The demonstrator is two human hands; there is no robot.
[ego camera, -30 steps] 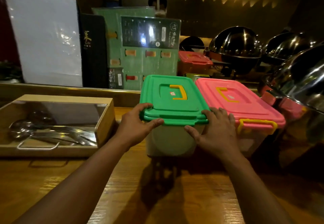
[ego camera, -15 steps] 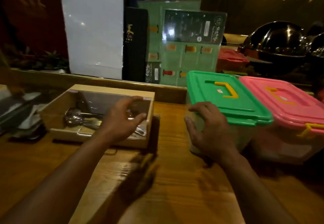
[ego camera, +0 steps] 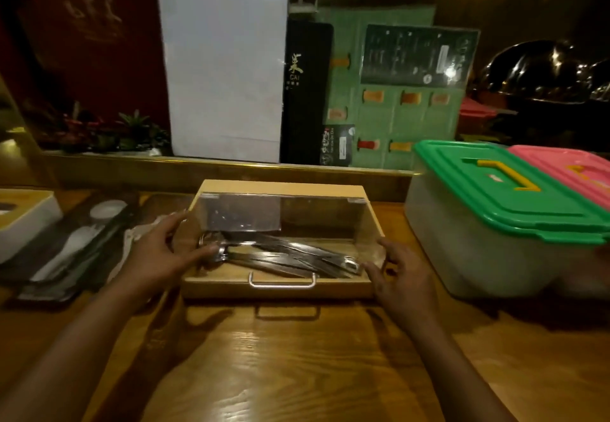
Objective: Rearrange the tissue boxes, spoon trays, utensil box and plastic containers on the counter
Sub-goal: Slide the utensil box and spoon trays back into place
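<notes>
A wooden utensil box (ego camera: 280,188) with a clear lid and a metal front handle sits on the counter in front of me, with metal spoons (ego camera: 284,254) inside. My left hand (ego camera: 158,253) rests at its left side, thumb on the lid, fingers apart. My right hand (ego camera: 406,279) is at its front right corner, fingers spread. A green-lidded plastic container (ego camera: 495,190) stands to the right, with a pink-lidded container (ego camera: 567,164) touching it. On the left lie a dark spoon tray (ego camera: 66,256) holding white spoons and a white tissue box (ego camera: 23,220).
A raised wooden ledge (ego camera: 231,171) runs behind the box. On it lean a white board (ego camera: 224,68), a black menu (ego camera: 307,91) and a green menu board (ego camera: 396,108). Plants (ego camera: 125,134) sit far left, and a shiny chafing dome (ego camera: 544,68) far right.
Both hands left the green-lidded container and moved left. They now flank the utensil box, and my view has swung left with them.
</notes>
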